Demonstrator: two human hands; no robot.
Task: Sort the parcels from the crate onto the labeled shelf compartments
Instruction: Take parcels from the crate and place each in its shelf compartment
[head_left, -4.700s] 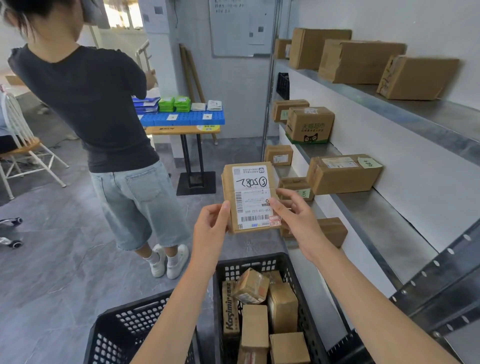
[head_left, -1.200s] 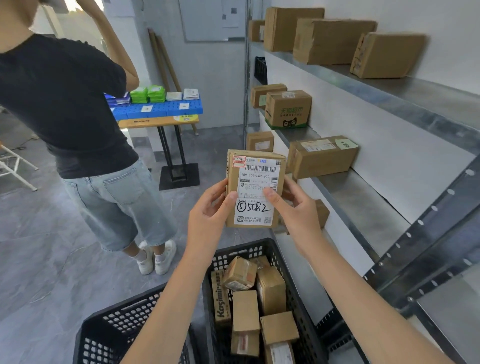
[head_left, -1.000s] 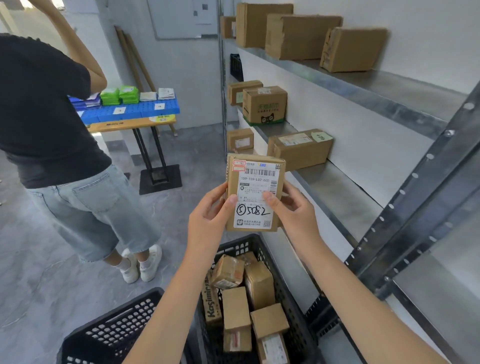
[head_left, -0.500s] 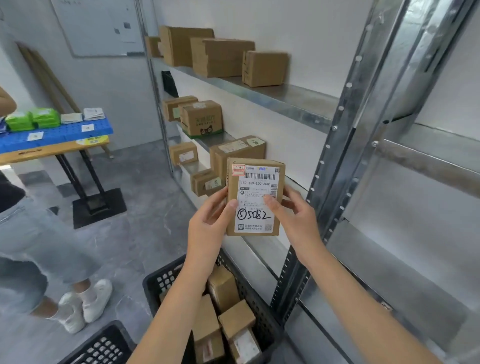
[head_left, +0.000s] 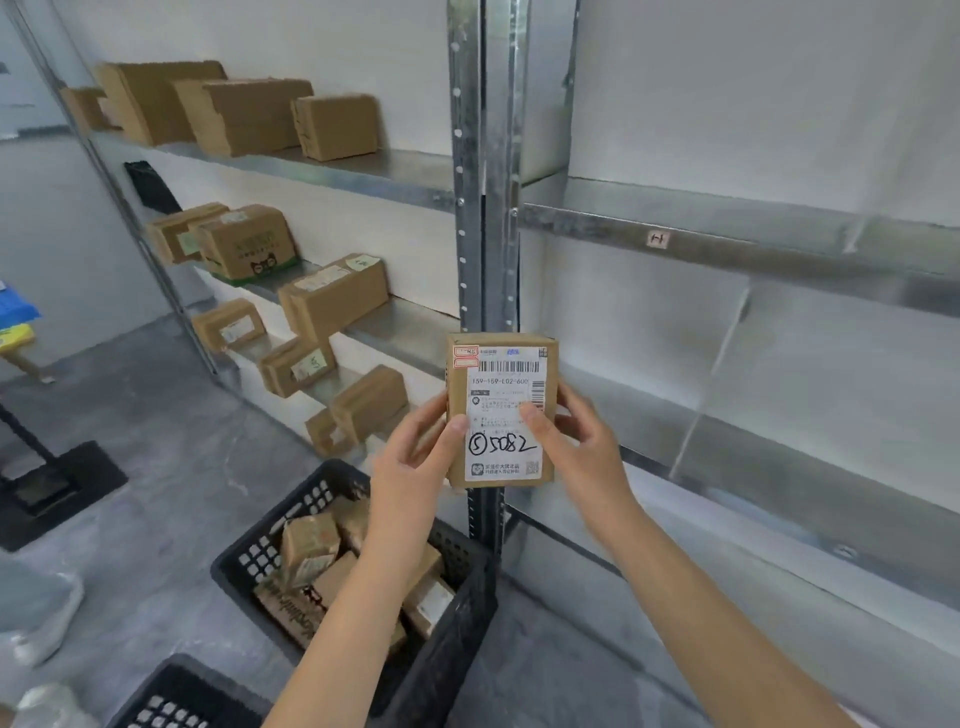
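My left hand (head_left: 415, 460) and right hand (head_left: 584, 441) gripped one parcel (head_left: 501, 410) before the shelf post (head_left: 483, 208), label (head_left: 506, 447) facing me: the reading step. Next, I judged, came matching it to a shelf tag (head_left: 657, 239).

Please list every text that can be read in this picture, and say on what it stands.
"159-159-L02-600": printed, on the held parcel.
"5082" after a circled "5": handwritten, on the same label.
Too blurred or too small to read: the small print of that label, the shelf tag, the labels on the shelved parcels.
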